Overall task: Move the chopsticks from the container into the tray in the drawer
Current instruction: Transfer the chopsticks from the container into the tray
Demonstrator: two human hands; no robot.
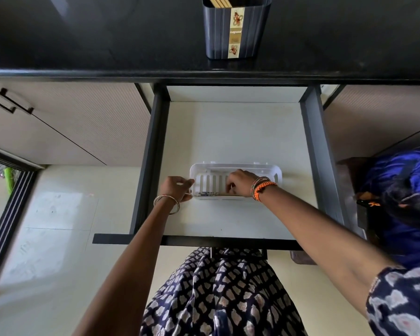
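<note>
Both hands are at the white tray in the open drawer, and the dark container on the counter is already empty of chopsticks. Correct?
Not quite. The head view shows chopsticks still standing in the container. The rest holds: left hand and right hand are at the white tray in the open drawer.

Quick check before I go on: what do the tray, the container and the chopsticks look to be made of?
Tray: white plastic by the look, with moulded slats and rounded corners, slightly glossy. Container: dark navy, probably plastic, smooth with thin vertical ribs and a printed floral label. Chopsticks: pale tan, likely wood or bamboo, matte; only their tops show.
</note>
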